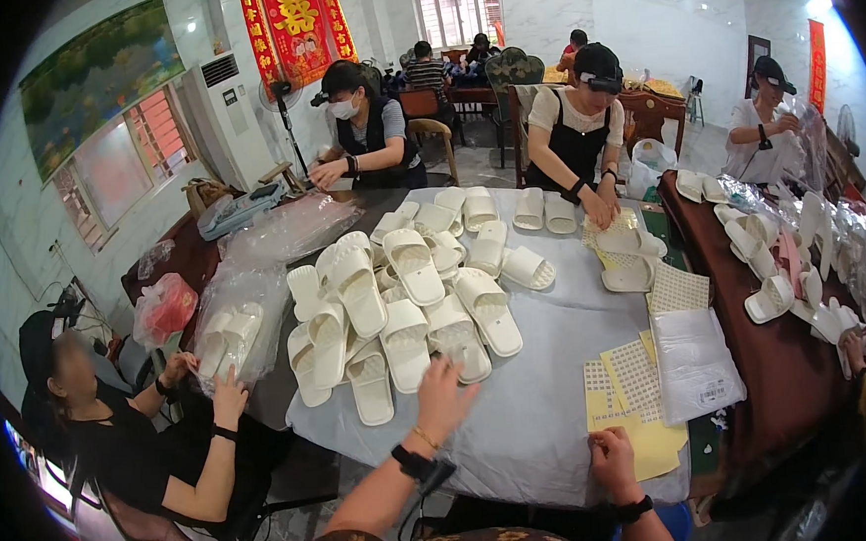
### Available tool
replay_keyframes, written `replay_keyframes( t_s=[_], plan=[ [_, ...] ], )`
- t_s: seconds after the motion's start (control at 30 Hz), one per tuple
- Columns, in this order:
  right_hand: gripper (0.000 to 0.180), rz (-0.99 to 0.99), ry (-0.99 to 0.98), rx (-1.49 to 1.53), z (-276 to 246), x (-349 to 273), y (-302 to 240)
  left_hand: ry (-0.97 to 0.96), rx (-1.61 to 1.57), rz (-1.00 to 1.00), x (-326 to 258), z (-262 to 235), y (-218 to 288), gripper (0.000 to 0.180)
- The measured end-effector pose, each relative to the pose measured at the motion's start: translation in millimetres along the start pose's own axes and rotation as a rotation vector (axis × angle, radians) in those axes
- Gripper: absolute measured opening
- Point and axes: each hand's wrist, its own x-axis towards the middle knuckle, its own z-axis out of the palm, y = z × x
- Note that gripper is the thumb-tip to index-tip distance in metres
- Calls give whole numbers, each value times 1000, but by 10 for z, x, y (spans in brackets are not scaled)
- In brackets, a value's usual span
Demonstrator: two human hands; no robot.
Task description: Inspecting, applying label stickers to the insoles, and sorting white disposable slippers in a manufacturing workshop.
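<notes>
My left hand is at the near edge of a pile of white slippers, its fingers blurred, close to the toe of one slipper. I cannot tell whether it touches that slipper. Curled at the table's near right side is my right hand, thumb and fingertips pressed together; anything pinched there is too small to make out. It is beside a yellow backing sheet. Just beyond lie sheets of small printed stickers. More slippers are heaped at the table's middle left, some leaning on others.
A clear plastic packet lies right of the sticker sheets. Across the grey-covered table, a co-worker handles slippers over a sticker sheet. At left, another person bags slippers. A brown-covered table with more slippers adjoins on the right.
</notes>
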Motion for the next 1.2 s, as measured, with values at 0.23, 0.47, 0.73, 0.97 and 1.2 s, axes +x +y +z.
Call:
replay_keyframes(
  t_s=[0.23,0.47,0.73,0.97,1.2],
  plan=[
    [21,126,-59,114,-232,163,39,-104,-127,0,-842,509,338,50],
    [20,128,204,82,-938,407,272,-181,-154,42,-1027,617,468,48],
    [17,171,439,-47,-1978,831,897,-168,-77,80,-990,597,678,45],
    [28,149,559,-448,-2509,1794,1406,-110,7,47,-1112,604,495,46],
    [86,371,421,-692,-2790,2262,2088,-83,-7,80,-1056,644,634,46]
  ],
)
